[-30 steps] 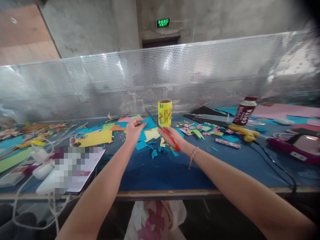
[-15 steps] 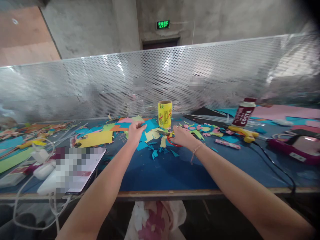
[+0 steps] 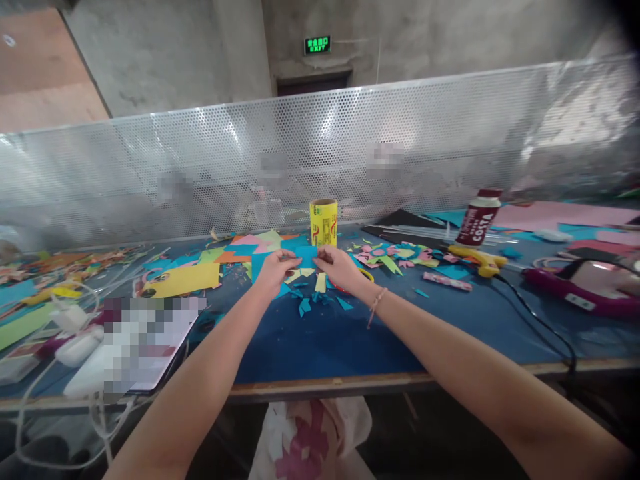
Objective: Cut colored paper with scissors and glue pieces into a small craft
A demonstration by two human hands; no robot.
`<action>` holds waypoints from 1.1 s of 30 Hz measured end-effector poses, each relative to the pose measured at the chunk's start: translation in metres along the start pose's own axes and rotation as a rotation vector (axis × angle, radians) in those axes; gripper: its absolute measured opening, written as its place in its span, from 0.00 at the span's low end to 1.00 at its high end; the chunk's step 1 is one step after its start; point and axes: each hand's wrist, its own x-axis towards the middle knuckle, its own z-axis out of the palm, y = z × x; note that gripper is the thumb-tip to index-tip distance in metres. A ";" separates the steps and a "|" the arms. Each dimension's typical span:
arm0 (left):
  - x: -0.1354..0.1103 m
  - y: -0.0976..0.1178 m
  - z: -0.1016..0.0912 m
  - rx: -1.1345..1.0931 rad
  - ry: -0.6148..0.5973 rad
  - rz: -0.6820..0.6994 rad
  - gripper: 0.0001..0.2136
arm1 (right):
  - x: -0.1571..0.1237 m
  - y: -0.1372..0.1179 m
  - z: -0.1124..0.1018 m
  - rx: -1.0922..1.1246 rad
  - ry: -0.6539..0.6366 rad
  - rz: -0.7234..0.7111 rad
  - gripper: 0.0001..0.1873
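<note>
1. The left hand (image 3: 280,272) pinches the left side of a small blue paper piece (image 3: 308,256) between thumb and fingers; the right hand (image 3: 342,268) pinches its right side in the same way; the piece spans the gap between the two hands, in front of the foot of a yellow roll (image 3: 324,223).
2. The roll stands upright on the blue surface (image 3: 320,353); its open end faces up.
3. Scissors, with a yellow and red handle (image 3: 367,275) showing, lie beside the right hand and partly hidden by it; whether the hand touches them, I cannot tell.
4. Blue scraps (image 3: 320,298) lie scattered on the near side of the hands; a yellow card (image 3: 186,279) lies left of the left hand, near orange, green and pink sheets.
5. Right of the right hand are cut paper shapes (image 3: 400,253) in pink, green and blue; farther right lie a patterned pink stick (image 3: 447,281) and a yellow glue gun (image 3: 479,261) with a black cord; a bottle (image 3: 479,217) marked COSTA stands behind the gun.
6. A perforated metal panel (image 3: 230,173) rises behind everything on the surface.
</note>
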 end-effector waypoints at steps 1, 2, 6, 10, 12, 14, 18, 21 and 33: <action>0.000 0.000 0.001 -0.005 -0.009 -0.012 0.14 | 0.000 0.001 0.000 0.030 0.008 0.008 0.06; -0.001 0.000 0.001 -0.007 -0.016 -0.026 0.14 | 0.001 0.002 -0.001 0.056 0.019 0.018 0.06; -0.003 0.001 0.004 -0.010 -0.033 -0.049 0.13 | 0.002 0.001 -0.003 0.173 0.057 0.086 0.06; -0.004 0.002 0.004 -0.019 -0.035 -0.058 0.12 | 0.003 -0.002 -0.003 0.257 0.065 0.140 0.08; -0.003 0.002 0.003 -0.022 -0.026 -0.053 0.11 | 0.002 -0.004 -0.002 0.274 0.067 0.144 0.09; -0.003 0.002 0.003 -0.006 -0.026 -0.026 0.11 | 0.002 -0.004 -0.002 0.286 0.072 0.144 0.09; -0.004 0.001 0.002 0.055 -0.050 0.046 0.11 | 0.002 -0.006 -0.002 0.321 0.079 0.127 0.11; -0.005 0.002 0.002 0.057 -0.073 0.067 0.10 | 0.001 -0.006 -0.003 0.339 0.036 0.117 0.09; -0.003 0.005 0.000 -0.121 -0.111 -0.037 0.07 | 0.001 -0.006 -0.002 0.382 0.034 0.106 0.09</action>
